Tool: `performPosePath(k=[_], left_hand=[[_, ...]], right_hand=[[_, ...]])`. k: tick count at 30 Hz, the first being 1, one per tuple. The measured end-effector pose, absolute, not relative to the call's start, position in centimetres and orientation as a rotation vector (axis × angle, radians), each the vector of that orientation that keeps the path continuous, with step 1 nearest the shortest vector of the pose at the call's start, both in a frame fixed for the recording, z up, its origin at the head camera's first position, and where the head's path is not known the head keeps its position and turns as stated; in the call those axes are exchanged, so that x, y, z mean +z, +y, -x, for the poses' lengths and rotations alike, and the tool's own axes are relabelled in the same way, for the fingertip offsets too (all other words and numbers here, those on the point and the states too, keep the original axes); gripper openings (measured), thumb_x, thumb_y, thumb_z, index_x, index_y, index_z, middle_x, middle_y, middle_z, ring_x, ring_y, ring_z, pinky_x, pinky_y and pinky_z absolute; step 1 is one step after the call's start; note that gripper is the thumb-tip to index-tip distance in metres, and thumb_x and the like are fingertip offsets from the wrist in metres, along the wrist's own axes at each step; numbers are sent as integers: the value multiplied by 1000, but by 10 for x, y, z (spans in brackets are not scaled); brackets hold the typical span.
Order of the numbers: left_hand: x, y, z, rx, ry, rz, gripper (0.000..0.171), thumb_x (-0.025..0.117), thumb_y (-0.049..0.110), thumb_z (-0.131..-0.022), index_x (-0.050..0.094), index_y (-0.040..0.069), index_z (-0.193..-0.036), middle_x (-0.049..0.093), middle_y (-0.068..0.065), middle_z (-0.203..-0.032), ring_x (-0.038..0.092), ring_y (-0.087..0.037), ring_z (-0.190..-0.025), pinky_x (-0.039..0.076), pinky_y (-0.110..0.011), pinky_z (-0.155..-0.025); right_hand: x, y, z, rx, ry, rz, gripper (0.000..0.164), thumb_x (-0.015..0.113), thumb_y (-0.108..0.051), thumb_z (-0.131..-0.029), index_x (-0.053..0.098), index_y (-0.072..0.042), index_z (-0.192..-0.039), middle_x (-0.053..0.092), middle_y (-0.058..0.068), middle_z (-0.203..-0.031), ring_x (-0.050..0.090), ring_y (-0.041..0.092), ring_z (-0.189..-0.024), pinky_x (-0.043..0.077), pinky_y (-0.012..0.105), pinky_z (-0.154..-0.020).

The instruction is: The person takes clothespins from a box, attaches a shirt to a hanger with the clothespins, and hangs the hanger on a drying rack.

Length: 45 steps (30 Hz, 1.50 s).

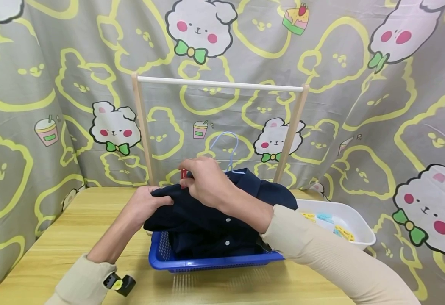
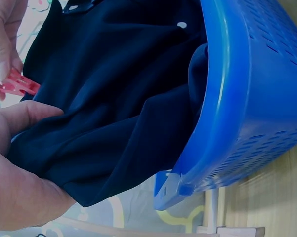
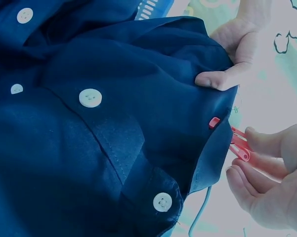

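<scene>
A dark navy shirt with white buttons lies bunched in and over a blue basket. My left hand grips the shirt's left side, thumb on top of the cloth. My right hand pinches a red clothespin between thumb and fingers. The clothespin's tip shows over the shirt's edge in the right wrist view, close to the left hand. From the shirt's collar area rises the hook of a light blue hanger; the rest of it is mostly covered by cloth.
Behind the basket stands a wooden rack with a white crossbar. To the right, a white tub holds several yellow and blue clothespins. A patterned curtain surrounds the wooden table.
</scene>
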<state>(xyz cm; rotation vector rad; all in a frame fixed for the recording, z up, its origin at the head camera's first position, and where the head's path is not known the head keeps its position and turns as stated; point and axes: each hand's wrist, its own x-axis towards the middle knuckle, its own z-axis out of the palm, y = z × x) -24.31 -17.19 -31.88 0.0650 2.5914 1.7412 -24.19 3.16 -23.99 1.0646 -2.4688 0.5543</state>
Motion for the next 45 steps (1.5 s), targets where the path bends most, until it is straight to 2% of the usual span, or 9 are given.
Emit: performPosePath(k=[9,17,24,29,36,40,45], left_hand=[[-320,-172,244,1744,2583,-84,26,77,18,-84,57,10,-68,55,5,-65,55,-20,-72,46,-32,-69],[-318,-172,243,1742,2584,-93,23,77,18,-84,61,8,-70,61,4,-68,57,-20,-75,46,-32,-72],[-318,-173,243,1741,2575,-94,31,76,17,-84,53,13,-64,52,6,-63,54,-20,-72,44,-33,-71],[-317,-172,244,1748,2563,-90,31,76,17,-84,54,13,-63,56,6,-66,56,-19,-74,46,-32,-71],[-317,-172,244,1749,2575,-92,27,77,17,-83,57,11,-65,59,5,-67,57,-19,-73,48,-32,-70],[-317,-172,244,1746,2582,-96,27,77,16,-83,57,11,-65,59,5,-66,57,-19,-72,49,-32,-69],[-318,-173,245,1744,2581,-78,28,77,17,-83,55,12,-66,57,5,-67,56,-20,-73,47,-33,-70]], right_hand=[[-240,33,243,547,-2443,-1073,22,74,-16,-93,74,-10,-114,75,-2,-94,63,18,-91,51,36,-90],[-239,35,243,557,-2424,-1078,24,76,-18,-91,74,-11,-114,76,0,-99,64,21,-96,51,36,-89],[-237,39,242,572,-2432,-1026,28,74,-25,-94,74,-13,-119,75,1,-112,63,22,-109,51,37,-92],[-236,42,241,588,-2446,-982,28,70,-29,-96,73,-15,-121,73,1,-119,63,19,-113,53,36,-92],[-234,47,241,583,-2435,-946,28,70,-28,-97,73,-16,-121,74,0,-118,64,18,-111,53,34,-91],[-234,50,240,598,-2434,-931,28,69,-27,-97,73,-15,-121,74,1,-112,64,18,-106,53,35,-87],[-234,55,239,611,-2410,-909,26,67,-25,-97,73,-14,-119,74,1,-104,65,19,-102,52,38,-90]])
